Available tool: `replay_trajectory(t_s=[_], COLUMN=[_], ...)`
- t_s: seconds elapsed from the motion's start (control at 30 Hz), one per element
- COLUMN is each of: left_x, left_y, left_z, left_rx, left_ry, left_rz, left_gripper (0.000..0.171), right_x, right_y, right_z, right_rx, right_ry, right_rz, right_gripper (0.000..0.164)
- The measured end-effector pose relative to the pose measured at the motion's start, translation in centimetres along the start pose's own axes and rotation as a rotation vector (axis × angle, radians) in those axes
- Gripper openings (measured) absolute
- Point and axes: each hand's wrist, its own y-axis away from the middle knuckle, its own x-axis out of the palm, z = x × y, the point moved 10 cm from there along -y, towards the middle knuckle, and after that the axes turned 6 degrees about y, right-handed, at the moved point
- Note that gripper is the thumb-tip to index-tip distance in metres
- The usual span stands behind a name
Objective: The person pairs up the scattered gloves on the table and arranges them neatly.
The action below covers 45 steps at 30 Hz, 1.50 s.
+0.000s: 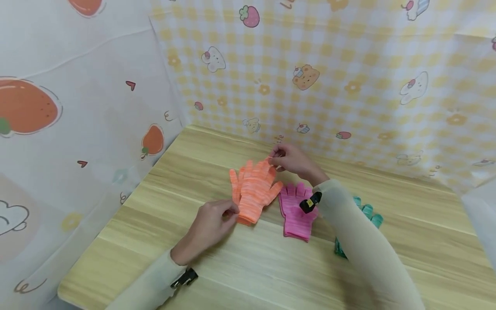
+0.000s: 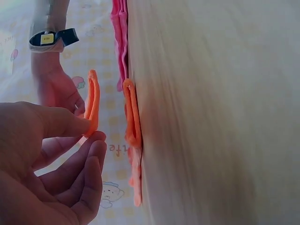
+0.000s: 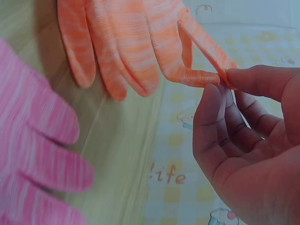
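An orange knitted glove (image 1: 255, 189) is held above the wooden table between both hands. My left hand (image 1: 211, 221) pinches its cuff (image 2: 93, 105) between thumb and fingers. At the far end, my right hand (image 1: 292, 161) pinches two of its fingertips (image 3: 224, 78) together. Under it lies a second orange glove (image 2: 132, 117), its thumb and fingers partly showing at the left in the head view. The left wrist view shows a gap between the two cuffs.
A pink pair of gloves (image 1: 296, 219) lies just right of the orange ones. Green gloves (image 1: 368, 210) lie farther right, partly hidden by the right sleeve. A patterned cloth (image 1: 329, 103) hangs behind the wooden table (image 1: 186, 172).
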Motion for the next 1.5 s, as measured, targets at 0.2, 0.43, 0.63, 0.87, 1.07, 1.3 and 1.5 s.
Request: replay_trajectory(t_s=[0.2, 0.43, 0.63, 0.87, 1.07, 1.3, 1.5], left_x=[-0.1, 0.1, 0.4, 0.8, 1.0, 0.6, -0.8], left_y=[0.3, 0.3, 0.3, 0.2, 0.1, -0.9, -3.8], left_z=[0.5, 0.9, 1.3, 1.9, 2.0, 2.1, 3.4], left_rx=[-0.043, -0.107, -0.147, -0.196, -0.198, -0.219, -0.218], left_ry=[-0.03, -0.058, -0.072, -0.068, -0.085, -0.13, -0.132], left_rz=[0.062, 0.116, 0.152, 0.198, 0.243, 0.34, 0.354], left_gripper=[0.017, 0.022, 0.02, 0.017, 0.015, 0.005, 0.01], right_x=[1.2, 2.7, 3.2, 3.7, 4.1, 3.8, 3.0], right_y=[-1.3, -2.3, -3.3, -3.8, -4.2, -3.9, -3.4], right_z=[0.5, 0.4, -0.3, -0.9, -1.5, -1.5, -2.0], right_rx=[-0.015, -0.015, -0.011, -0.007, -0.02, -0.021, -0.004], right_ry=[0.031, 0.068, 0.092, 0.176, 0.322, 0.416, 0.448], right_rz=[0.014, 0.024, 0.006, -0.01, -0.02, -0.036, -0.055], right_gripper=[0.01, 0.01, 0.009, 0.004, 0.005, 0.011, 0.014])
